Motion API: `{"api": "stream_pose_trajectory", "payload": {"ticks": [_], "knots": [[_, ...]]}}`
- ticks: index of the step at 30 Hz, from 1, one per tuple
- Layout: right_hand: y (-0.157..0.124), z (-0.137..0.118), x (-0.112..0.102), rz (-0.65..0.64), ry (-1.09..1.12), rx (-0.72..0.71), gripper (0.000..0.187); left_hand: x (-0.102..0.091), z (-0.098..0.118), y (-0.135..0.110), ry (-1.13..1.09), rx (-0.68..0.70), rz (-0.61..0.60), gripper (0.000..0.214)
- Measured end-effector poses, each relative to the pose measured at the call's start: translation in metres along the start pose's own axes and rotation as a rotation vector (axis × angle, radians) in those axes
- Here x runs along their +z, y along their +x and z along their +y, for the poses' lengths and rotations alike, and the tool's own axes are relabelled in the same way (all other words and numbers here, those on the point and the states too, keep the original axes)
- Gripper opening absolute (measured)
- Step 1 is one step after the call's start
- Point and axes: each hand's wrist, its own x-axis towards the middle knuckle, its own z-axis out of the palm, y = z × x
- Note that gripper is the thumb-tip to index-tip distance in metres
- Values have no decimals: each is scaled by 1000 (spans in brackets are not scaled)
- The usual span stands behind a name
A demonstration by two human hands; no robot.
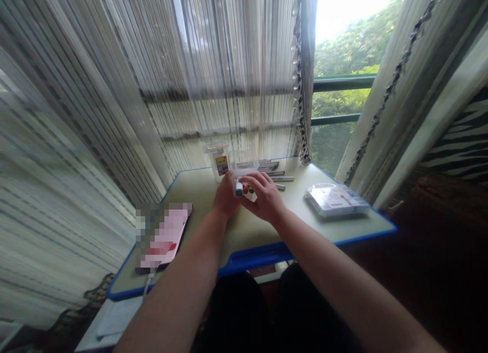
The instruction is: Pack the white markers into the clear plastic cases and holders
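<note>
My left hand [225, 196] is closed around a clear plastic case [235, 177] above the middle of the table. Coloured marker ends, red and green among them, show at the case's near side. A white marker with a teal end [239, 189] sits at that side, and the curled fingers of my right hand [265, 194] are on it. Part of the grip is hidden behind the fingers. Just beyond my hands, several loose markers [277, 173] lie on the table, beside an open clear lid [244, 158]. A clear container with a printed label [221, 165] stands behind my left hand.
The pale table [244, 236] has a blue edge. A closed clear case [335, 200] lies at the right, and a phone [168, 236] with a cable [147, 287] at the left. Striped string curtains [229, 63] hang behind the table, with a window at the right.
</note>
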Motion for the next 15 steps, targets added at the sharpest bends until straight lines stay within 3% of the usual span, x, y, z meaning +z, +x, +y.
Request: {"api": "stream_pose_trajectory", "payload": {"ticks": [7, 15], "knots": [[0, 0, -1, 24, 25, 44, 17, 1, 0, 2, 85, -2, -36, 31], [-1, -1, -3, -10, 10, -24, 20, -6, 13, 1, 123, 12, -104, 24]]}}
